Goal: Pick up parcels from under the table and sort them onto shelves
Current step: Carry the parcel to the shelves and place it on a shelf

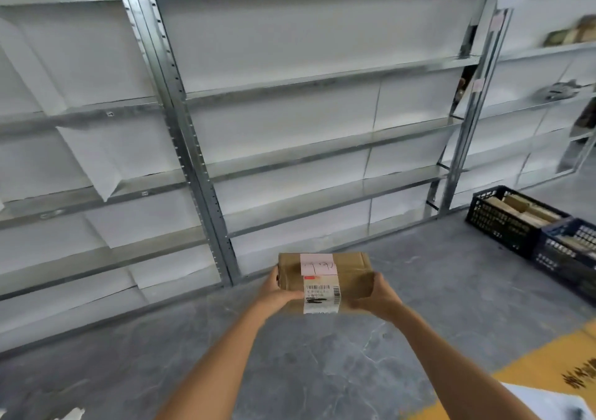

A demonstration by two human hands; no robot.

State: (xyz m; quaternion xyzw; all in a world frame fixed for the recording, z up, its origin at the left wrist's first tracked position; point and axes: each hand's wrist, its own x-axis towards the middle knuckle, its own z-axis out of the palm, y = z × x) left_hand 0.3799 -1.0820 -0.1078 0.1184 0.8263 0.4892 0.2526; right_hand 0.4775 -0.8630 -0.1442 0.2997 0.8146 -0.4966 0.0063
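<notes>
To your right, two dark plastic crates [503,223] sit on the grey marbled floor [322,371], touching each other; the farther one holds brownish packages, and you cannot make out what fills the nearer crate [571,252]. A yellow painted floor marking [529,374] with dark characters runs along the lower right corner, and a white sheet [548,403] lies over its near edge.
</notes>
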